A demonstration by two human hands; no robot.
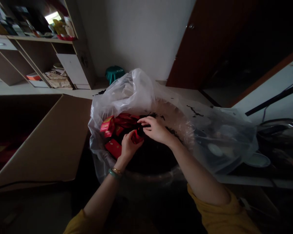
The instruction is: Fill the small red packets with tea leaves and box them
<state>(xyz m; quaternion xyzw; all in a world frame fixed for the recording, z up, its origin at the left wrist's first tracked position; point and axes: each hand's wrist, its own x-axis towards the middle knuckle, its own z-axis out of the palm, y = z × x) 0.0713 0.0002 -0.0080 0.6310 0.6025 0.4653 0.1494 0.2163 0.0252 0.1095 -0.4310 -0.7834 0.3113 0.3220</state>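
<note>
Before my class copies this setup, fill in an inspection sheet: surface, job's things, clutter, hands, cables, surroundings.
Surface: round container with clear plastic bunched over its far and left edges.
Job's things: red packet in hand; other red packets at the left inside; dark loose pieces, too dim to identify.
Clutter: dark bits outside the container, right; open box, left.
Hands: left grips the packet; right at its top, fingertip contact unclear.
Cables: thin cord, far right, apparently.
Surroundings: cabinet, green bundle, door; dim light.
</note>
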